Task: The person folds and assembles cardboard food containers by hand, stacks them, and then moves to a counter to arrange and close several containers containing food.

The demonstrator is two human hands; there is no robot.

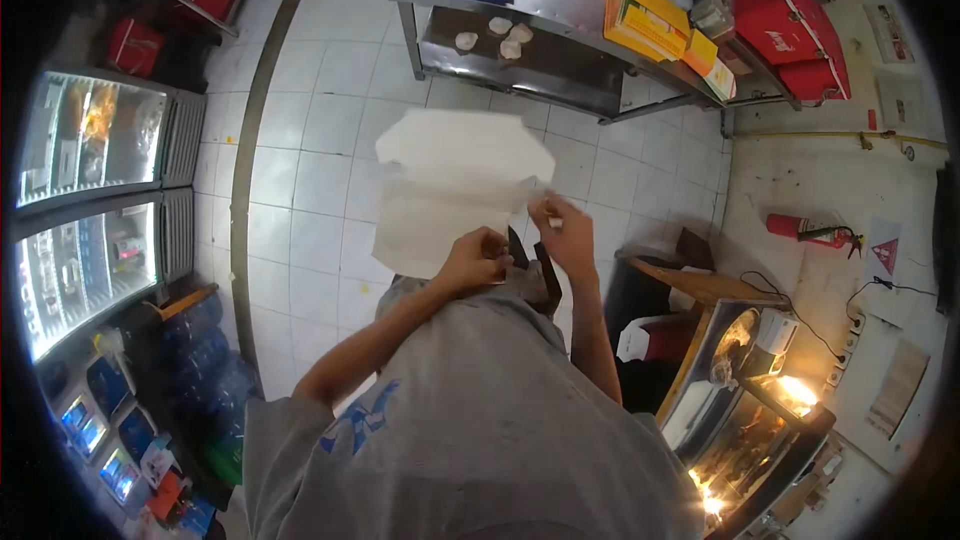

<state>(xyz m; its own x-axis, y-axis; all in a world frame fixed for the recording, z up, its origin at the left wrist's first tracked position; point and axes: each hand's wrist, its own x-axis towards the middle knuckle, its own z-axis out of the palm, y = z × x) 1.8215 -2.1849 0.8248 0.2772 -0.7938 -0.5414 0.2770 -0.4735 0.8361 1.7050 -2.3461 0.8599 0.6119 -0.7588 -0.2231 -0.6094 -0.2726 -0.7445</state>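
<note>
In front of my body is a pale, partly unfolded cardboard box (440, 220), its plain inner side up and its wide lid panel with cut corners (465, 145) pointing away from me. My left hand (472, 258) is curled at the near right corner, fingers pinched on the board. At the right side, my right hand (562, 235) has its fingers bent and closed on a side flap; they are slightly blurred. Dark shapes between my hands, below the board, cannot be made out.
A steel table (550, 15) stands ahead, with yellow cartons (645, 20), a red bag (785, 25) and small pale lumps (510, 43) on its lower shelf. Lit fridges (95, 130) line the left. A lit glass display case (740, 440) and a fire extinguisher (810, 231) are at right.
</note>
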